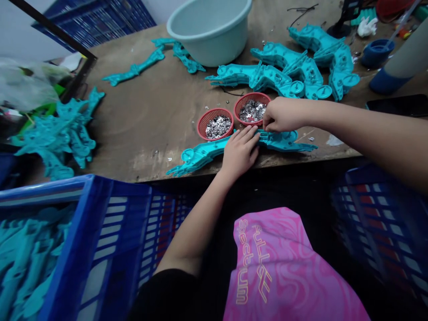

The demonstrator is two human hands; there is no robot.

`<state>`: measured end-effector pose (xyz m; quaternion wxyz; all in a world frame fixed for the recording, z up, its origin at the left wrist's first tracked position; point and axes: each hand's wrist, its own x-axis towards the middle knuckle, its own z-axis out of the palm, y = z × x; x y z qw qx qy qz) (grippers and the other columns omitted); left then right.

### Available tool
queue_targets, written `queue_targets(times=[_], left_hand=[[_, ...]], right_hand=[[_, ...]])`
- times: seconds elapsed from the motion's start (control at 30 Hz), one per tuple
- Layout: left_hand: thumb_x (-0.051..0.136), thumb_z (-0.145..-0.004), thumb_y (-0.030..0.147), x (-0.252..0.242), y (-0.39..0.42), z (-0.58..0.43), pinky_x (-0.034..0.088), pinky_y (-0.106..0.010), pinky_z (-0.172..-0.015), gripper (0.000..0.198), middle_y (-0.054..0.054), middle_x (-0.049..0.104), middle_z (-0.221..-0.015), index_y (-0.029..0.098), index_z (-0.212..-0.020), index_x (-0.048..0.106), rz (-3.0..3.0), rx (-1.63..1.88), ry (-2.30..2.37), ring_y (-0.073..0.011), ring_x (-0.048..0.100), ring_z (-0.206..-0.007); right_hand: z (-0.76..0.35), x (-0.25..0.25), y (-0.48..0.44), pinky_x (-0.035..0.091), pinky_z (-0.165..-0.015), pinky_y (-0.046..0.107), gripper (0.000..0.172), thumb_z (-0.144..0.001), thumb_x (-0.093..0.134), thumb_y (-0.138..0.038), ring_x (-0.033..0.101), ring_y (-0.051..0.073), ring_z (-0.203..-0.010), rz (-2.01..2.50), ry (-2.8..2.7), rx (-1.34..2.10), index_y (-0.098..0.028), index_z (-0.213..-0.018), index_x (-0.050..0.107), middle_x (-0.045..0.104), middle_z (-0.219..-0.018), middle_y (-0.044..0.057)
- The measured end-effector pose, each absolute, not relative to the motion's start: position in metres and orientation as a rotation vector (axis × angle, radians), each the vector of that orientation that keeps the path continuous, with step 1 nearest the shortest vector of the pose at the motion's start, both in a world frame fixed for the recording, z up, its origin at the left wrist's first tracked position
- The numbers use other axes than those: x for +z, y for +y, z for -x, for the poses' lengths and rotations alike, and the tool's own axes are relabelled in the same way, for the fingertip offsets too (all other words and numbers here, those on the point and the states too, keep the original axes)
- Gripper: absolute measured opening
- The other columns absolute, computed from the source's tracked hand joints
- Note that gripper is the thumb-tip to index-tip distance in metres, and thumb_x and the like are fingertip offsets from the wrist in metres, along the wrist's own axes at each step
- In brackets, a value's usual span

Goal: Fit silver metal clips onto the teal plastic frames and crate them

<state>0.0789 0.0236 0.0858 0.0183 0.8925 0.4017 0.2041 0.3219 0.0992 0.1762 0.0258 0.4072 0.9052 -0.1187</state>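
Note:
A long turquoise plastic part (207, 153) lies along the front edge of the wooden table. My left hand (240, 150) rests across its middle, fingers stretched out and pressing flat on it. Just to the right, my right hand (281, 115) is over the same part with its fingers pinched together; whatever is between the fingertips is hidden. Behind the part stand two small red baskets, the left basket (201, 126) and the right basket (238, 105), both holding small shiny metal pieces (218, 127). The right hand is beside the right basket's edge.
Several turquoise parts (274, 76) lie at the back right, and a pile of them (63, 129) at the left. A pale basin (214, 38) stands behind. Blue crates (110, 223) flank my lap. A phone (399, 105) and a blue cup (377, 53) are at right.

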Motion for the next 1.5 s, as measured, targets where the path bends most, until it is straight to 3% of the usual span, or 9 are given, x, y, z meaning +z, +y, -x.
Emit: queue_targets(times=[0.3, 1.07, 1.23, 1.37, 1.5], left_hand=[[0.061, -0.106, 0.022, 0.087, 0.023, -0.079, 0.045, -0.059, -0.135, 0.048, -0.012, 0.061, -0.171, 0.021, -0.153, 0.071, -2.774, 0.622, 1.245, -0.0323, 0.055, -0.164], [0.063, -0.104, 0.023, 0.091, 0.023, -0.079, 0.045, -0.059, -0.136, 0.051, -0.012, 0.061, -0.171, 0.022, -0.154, 0.070, -2.752, 0.596, 1.250, -0.0319, 0.054, -0.164], [0.063, -0.104, 0.024, 0.093, 0.023, -0.079, 0.045, -0.058, -0.136, 0.049, -0.013, 0.061, -0.171, 0.022, -0.153, 0.071, -2.744, 0.585, 1.249, -0.0319, 0.054, -0.164], [0.063, -0.106, 0.027, 0.091, 0.024, -0.078, 0.044, -0.060, -0.136, 0.046, -0.012, 0.061, -0.171, 0.024, -0.151, 0.072, -2.719, 0.621, 1.238, -0.0324, 0.055, -0.164], [0.063, -0.106, 0.028, 0.090, 0.023, -0.079, 0.043, -0.060, -0.137, 0.045, -0.012, 0.061, -0.170, 0.024, -0.150, 0.072, -2.711, 0.644, 1.239, -0.0324, 0.055, -0.164]], right_hand=[[-0.312, 0.186, 0.091, 0.052, -0.090, 0.044, 0.034, -0.105, 0.063, -0.034, 0.075, 0.030, -0.102, -1.254, 2.697, -0.373, -0.019, -0.118, 0.090, 0.086, -0.108, 0.012], [-0.295, 0.203, 0.065, 0.051, -0.087, 0.042, 0.031, -0.103, 0.061, -0.024, 0.073, 0.029, -0.095, -1.157, 2.666, -0.158, -0.017, -0.117, 0.088, 0.084, -0.101, 0.014], [-0.299, 0.204, 0.070, 0.052, -0.090, 0.042, 0.027, -0.101, 0.067, -0.025, 0.074, 0.029, -0.099, -1.152, 2.678, -0.305, -0.018, -0.115, 0.089, 0.084, -0.100, 0.013], [-0.330, 0.214, 0.094, 0.053, -0.089, 0.041, 0.034, -0.104, 0.071, -0.031, 0.075, 0.029, -0.099, -1.387, 2.748, -0.402, -0.020, -0.132, 0.087, 0.087, -0.107, 0.012], [-0.360, 0.208, 0.115, 0.049, -0.087, 0.042, 0.032, -0.108, 0.065, -0.027, 0.076, 0.032, -0.112, -1.630, 2.488, -0.147, -0.010, -0.121, 0.089, 0.085, -0.116, 0.021]])
